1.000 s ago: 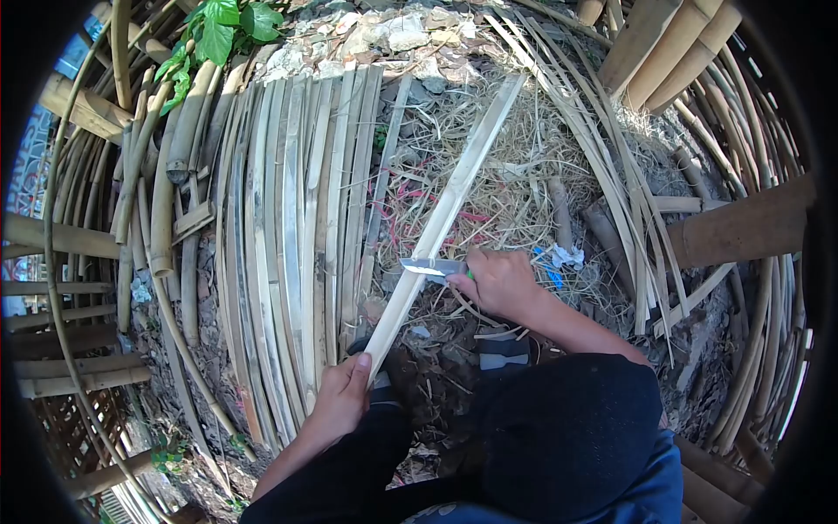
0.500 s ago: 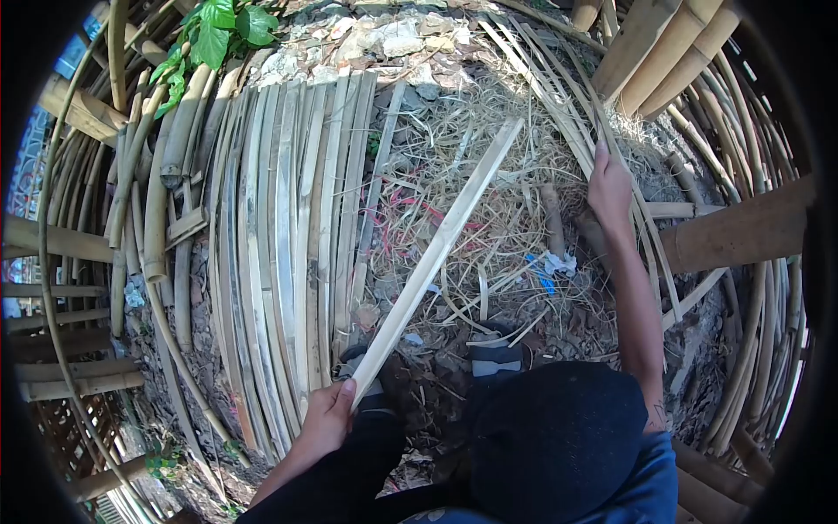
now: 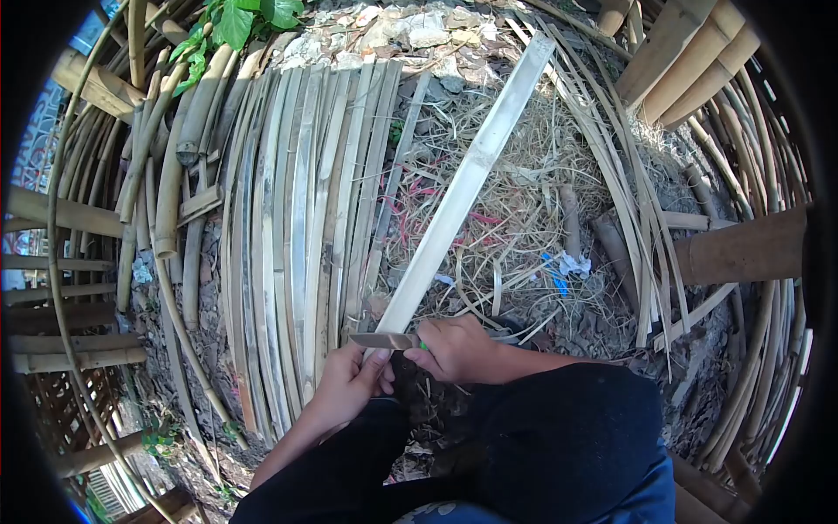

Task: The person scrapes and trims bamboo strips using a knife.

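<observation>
The pale bamboo strip [image 3: 465, 183] has its near end between the closed fingers of your left hand [image 3: 347, 384], and from there it slants up and away to the right. Your right hand [image 3: 458, 349] is curled tightly around the handle of the knife [image 3: 381, 341], whose flat metal blade lies across the strip, just beside your left thumb. The strip is long, straight and smooth, with one faint node; below it are thin, curly shavings [image 3: 524, 196].
</observation>
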Tool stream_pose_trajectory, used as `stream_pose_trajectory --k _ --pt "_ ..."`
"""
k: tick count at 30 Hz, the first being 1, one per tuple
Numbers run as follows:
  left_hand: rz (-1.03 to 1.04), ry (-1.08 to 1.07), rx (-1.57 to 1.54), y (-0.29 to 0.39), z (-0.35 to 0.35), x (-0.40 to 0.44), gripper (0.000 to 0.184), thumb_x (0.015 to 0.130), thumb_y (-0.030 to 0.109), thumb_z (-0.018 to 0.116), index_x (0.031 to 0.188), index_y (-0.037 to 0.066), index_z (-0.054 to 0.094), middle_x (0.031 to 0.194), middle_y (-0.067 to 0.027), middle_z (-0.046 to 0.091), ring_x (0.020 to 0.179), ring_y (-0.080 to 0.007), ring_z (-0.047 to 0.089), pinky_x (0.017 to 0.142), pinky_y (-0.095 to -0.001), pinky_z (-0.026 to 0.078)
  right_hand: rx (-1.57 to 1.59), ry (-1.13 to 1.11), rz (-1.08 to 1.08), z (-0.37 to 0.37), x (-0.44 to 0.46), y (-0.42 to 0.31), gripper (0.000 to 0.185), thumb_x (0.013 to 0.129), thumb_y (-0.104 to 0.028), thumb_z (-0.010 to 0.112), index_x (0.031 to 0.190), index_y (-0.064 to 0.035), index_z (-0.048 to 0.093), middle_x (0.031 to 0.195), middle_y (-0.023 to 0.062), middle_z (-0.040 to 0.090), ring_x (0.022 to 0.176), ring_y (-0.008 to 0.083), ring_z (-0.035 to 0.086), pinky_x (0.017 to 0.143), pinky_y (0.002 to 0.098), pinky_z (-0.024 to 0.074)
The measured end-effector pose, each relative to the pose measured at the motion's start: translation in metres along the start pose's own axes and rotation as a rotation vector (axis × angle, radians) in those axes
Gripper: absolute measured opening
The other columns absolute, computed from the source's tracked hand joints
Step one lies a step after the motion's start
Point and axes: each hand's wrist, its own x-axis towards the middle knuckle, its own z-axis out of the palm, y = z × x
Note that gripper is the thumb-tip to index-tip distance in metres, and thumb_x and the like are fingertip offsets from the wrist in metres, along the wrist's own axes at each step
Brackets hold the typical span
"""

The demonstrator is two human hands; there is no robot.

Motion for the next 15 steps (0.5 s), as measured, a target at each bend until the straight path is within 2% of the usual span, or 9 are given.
stream_pose_trajectory --k 1,3,10,14,15 --pt "0.027 -0.03 -0.028 -0.001 -0.001 0.0 0.027 0.106 0.023 0.051 0.103 -0.002 0.061 0.072 -0.0026 0.062 0.06 -0.0086 0.059 0.055 -0.0243 0.046 0.002 0.002 0.001 0.001 0.001 0.002 0.038 0.094 -0.036 0.064 0.079 -0.0031 0.053 0.061 0.0125 0.058 0.052 0.0319 0.06 0.047 0.0414 0.0459" --pt "0.019 -0.019 0.017 -0.003 -0.002 -0.001 0.026 0.106 0.023 0.051 0.104 -0.002 0.06 0.072 -0.0024 0.062 0.06 -0.0085 0.058 0.055 -0.0243 0.046 -0.218 0.034 -0.03 -0.002 0.001 0.009 0.04 0.093 -0.039 0.065 0.077 -0.0046 0.053 0.062 0.0112 0.059 0.052 0.0286 0.061 0.047 0.0394 0.0481" --pt "-0.008 0.002 0.087 0.006 -0.001 -0.004 0.02 0.105 0.02 0.052 0.106 0.0 0.057 0.072 -0.0015 0.06 0.058 -0.0078 0.056 0.054 -0.0237 0.044 -0.421 0.029 -0.064 -0.023 0.0 0.036 0.044 0.086 -0.045 0.07 0.073 -0.0059 0.053 0.062 0.0088 0.056 0.053 0.0263 0.061 0.047 0.0388 0.0486" --pt "0.014 -0.005 0.15 0.005 -0.002 -0.004 0.02 0.106 0.019 0.052 0.103 0.0 0.057 0.071 -0.0016 0.06 0.058 -0.0079 0.055 0.054 -0.0235 0.044 -0.486 0.065 -0.115 -0.034 0.002 0.043 0.044 0.087 -0.045 0.068 0.073 -0.006 0.053 0.061 0.0084 0.055 0.052 0.0264 0.06 0.047 0.0388 0.0476" --pt "0.011 0.013 0.131 0.005 -0.002 -0.006 0.02 0.105 0.019 0.052 0.101 0.001 0.057 0.07 -0.0017 0.059 0.057 -0.0082 0.055 0.053 -0.0236 0.044 -0.511 0.077 -0.036 -0.039 0.001 0.049 0.043 0.09 -0.044 0.065 0.074 -0.0055 0.053 0.061 0.0103 0.056 0.052 0.0283 0.061 0.047 0.0396 0.0476"
